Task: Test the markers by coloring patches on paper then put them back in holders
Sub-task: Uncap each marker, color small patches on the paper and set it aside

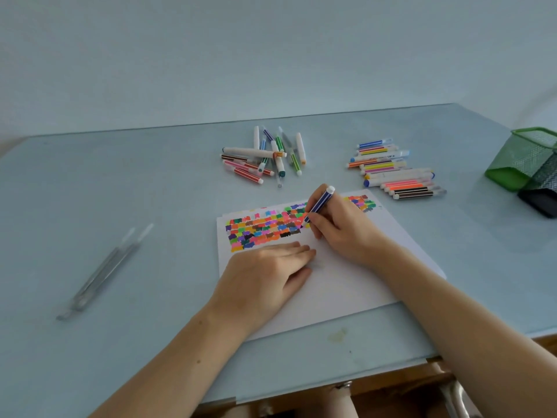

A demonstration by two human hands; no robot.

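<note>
My left hand [265, 273] lies flat, palm down, on the sheet of paper [346, 285], fingers together and extended toward the sheet's centre, forearm bare. My right hand [337, 230] rests on the same sheet beyond the left, fingers curled in a writing grip around a blue-striped marker [318, 205], wrist lowered to the paper.

This is looking like a home desk or study corner. A pale blue desktop [150, 206] is sitting against a plain, bare wall [241, 55], with wooden drawer fronts [391, 384] and a metal handle [455, 396] showing below its front edge. Loose felt-tip markers [265, 155] are lying in heaps beside a sheet of paper [340, 282], and green and black mesh pen holders [524, 161] are lying tipped over at the right.
</note>
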